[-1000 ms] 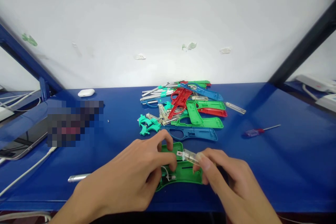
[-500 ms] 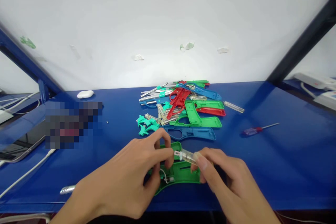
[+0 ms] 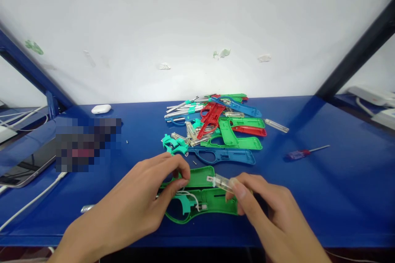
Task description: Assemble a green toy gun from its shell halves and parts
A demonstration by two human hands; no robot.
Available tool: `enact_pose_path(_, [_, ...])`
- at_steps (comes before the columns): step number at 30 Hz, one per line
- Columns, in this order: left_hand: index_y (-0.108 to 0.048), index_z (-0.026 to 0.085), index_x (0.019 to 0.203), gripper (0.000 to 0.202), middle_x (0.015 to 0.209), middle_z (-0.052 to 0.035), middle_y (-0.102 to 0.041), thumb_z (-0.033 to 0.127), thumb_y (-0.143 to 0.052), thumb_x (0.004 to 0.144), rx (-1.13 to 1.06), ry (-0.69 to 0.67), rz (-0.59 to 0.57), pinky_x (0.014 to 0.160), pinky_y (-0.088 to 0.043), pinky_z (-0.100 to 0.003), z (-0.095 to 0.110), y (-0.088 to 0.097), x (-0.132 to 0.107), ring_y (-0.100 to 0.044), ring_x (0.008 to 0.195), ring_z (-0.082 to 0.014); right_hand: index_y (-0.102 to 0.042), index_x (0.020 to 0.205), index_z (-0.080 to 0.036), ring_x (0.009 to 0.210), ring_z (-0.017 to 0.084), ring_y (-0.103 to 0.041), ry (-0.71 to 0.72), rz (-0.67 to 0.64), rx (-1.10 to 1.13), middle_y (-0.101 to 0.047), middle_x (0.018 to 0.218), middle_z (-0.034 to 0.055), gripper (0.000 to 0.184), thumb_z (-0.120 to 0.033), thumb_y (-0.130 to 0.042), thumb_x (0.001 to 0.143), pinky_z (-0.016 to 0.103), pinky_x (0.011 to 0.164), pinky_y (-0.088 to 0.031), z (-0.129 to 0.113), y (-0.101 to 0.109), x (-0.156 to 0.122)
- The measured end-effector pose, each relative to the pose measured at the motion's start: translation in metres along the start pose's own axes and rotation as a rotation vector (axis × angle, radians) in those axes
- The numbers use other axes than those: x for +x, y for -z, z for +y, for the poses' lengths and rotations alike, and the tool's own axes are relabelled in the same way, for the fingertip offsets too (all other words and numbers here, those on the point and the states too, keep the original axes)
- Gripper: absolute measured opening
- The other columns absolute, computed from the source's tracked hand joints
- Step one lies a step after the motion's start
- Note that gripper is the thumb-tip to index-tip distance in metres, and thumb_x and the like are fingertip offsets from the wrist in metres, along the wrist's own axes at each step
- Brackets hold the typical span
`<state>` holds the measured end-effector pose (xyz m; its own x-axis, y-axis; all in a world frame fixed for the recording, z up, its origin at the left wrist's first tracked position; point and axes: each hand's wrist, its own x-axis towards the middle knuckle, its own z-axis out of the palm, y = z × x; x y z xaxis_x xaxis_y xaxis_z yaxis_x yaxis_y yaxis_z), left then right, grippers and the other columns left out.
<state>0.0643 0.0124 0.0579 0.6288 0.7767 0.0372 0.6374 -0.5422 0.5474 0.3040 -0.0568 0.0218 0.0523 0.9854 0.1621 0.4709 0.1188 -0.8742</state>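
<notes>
My right hand [image 3: 262, 199] pinches a clear lighter fuel tank [image 3: 221, 182] with a white valve end, tilted over an open green lighter shell half [image 3: 216, 201]. In that shell lie a turquoise trigger [image 3: 186, 204] and a thin white tube [image 3: 193, 196] that bends toward a small metal-ended part. My left hand [image 3: 148, 193] is at the shell's left end, its thumb and index finger closed together. What they hold, if anything, is hidden. A second green shell half [image 3: 200, 176] lies just behind, partly covered by the left fingers.
Behind the hands is a pile of red, green and blue lighter shells [image 3: 228, 154], turquoise triggers [image 3: 174, 144] and metal tubes [image 3: 182, 111]. A screwdriver [image 3: 298, 155] lies right, beside a loose fuel tank [image 3: 277, 125]. At left are a phone [image 3: 31, 164], cable [image 3: 33, 201] and white case [image 3: 101, 109].
My left hand has drawn back left from the fuel tank's valve end, uncovering the turquoise trigger and white tube. The right hand still holds the fuel tank in nearly the same place.
</notes>
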Motion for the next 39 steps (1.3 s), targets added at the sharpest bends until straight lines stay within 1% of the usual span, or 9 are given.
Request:
enact_pose_path(4, [-0.056,0.03,0.103,0.012,0.088,0.0082,-0.071,0.034,-0.048,0.111,-0.089,0.056,0.161,0.068,-0.045,-0.025,-0.002,-0.003,-0.005,-0.065,0.076,-0.0116,-0.061,0.068,-0.026,0.064,0.016,-0.052,-0.062,-0.006,0.002,-0.058,0.065,-0.0022,0.053,-0.06,-0.047,0.106,0.028,0.059,-0.04,-0.003,-0.001,-0.001])
enact_pose_path(7, [-0.055,0.029,0.105,0.009,0.089,0.0071,-0.075,0.034,-0.049,0.11,-0.131,0.056,0.295,0.066,-0.048,-0.023,-0.005,-0.008,-0.007,-0.071,0.08,-0.012,-0.062,0.069,-0.026,0.064,0.015,-0.052,-0.046,-0.003,-0.016,-0.058,0.066,-0.0028,0.053,-0.06,-0.047,0.106,0.027,0.06,-0.041,-0.001,-0.001,-0.002])
enact_pose_path(12, [-0.058,0.032,0.108,0.008,0.089,0.0097,-0.072,0.024,-0.055,0.107,-0.046,-0.037,0.46,0.07,-0.052,-0.017,-0.01,-0.021,-0.007,-0.069,0.077,-0.0078,-0.06,0.067,-0.025,0.062,0.014,-0.055,0.042,0.042,-0.046,-0.058,0.065,-0.003,0.051,-0.055,-0.05,0.107,0.024,0.059,-0.044,0.008,-0.002,-0.002])
enact_pose_path(15, [-0.062,0.034,0.114,0.015,0.099,0.0095,-0.073,0.022,-0.057,0.106,-0.01,-0.082,0.432,0.077,-0.054,-0.014,-0.013,-0.029,-0.01,-0.07,0.085,-0.0068,-0.059,0.066,-0.025,0.063,0.014,-0.059,0.034,0.047,-0.075,-0.062,0.067,-0.0023,0.051,-0.056,-0.051,0.106,0.023,0.059,-0.047,0.01,-0.002,-0.001])
enact_pose_path(19, [-0.061,0.035,0.133,0.03,0.108,0.0075,-0.075,0.022,-0.059,0.106,-0.015,-0.162,0.393,0.086,-0.055,-0.013,-0.017,-0.035,-0.014,-0.073,0.095,-0.0071,-0.075,0.084,-0.028,0.073,0.015,-0.072,0.108,0.022,-0.088,-0.076,0.079,-0.0021,0.038,-0.05,-0.053,0.107,0.021,0.065,-0.056,0.012,-0.001,0.001])
enact_pose_path(22, [-0.067,0.031,0.127,0.026,0.106,0.0054,-0.074,0.017,-0.059,0.107,-0.02,-0.262,0.404,0.087,-0.054,-0.013,-0.019,-0.036,-0.013,-0.071,0.095,-0.007,-0.08,0.097,-0.033,0.083,0.015,-0.078,0.17,0.086,-0.108,-0.082,0.091,-0.0043,0.025,-0.048,-0.06,0.104,0.02,0.073,-0.061,0.012,-0.002,0.001])
enact_pose_path(27, [-0.069,0.027,0.121,0.027,0.106,0.0038,-0.072,0.007,-0.059,0.105,-0.019,-0.331,0.416,0.092,-0.052,-0.018,-0.018,-0.038,-0.014,-0.067,0.095,-0.0087,-0.08,0.1,-0.037,0.083,0.012,-0.078,0.273,0.125,-0.182,-0.082,0.093,-0.0075,0.011,-0.038,-0.07,0.099,0.018,0.075,-0.062,0.012,-0.006,0.001])
enact_pose_path(32, [-0.067,0.024,0.119,0.025,0.105,0.0023,-0.072,0.006,-0.059,0.104,-0.021,-0.375,0.445,0.088,-0.05,-0.024,-0.017,-0.04,-0.016,-0.064,0.091,-0.0109,-0.08,0.102,-0.035,0.076,0.012,-0.077,0.346,0.096,-0.224,-0.082,0.089,-0.0071,0.011,-0.035,-0.069,0.1,0.019,0.066,-0.061,0.009,-0.01,0.002])
enact_pose_path(39, [-0.066,0.023,0.118,0.021,0.104,0.0027,-0.072,0.007,-0.057,0.106,0.002,-0.375,0.411,0.09,-0.048,-0.028,-0.016,-0.041,-0.016,-0.063,0.093,-0.0119,-0.079,0.101,-0.033,0.071,0.013,-0.075,0.349,0.097,-0.263,-0.08,0.086,-0.0056,0.014,-0.037,-0.065,0.102,0.022,0.068,-0.062,0.008,-0.011,0.003])
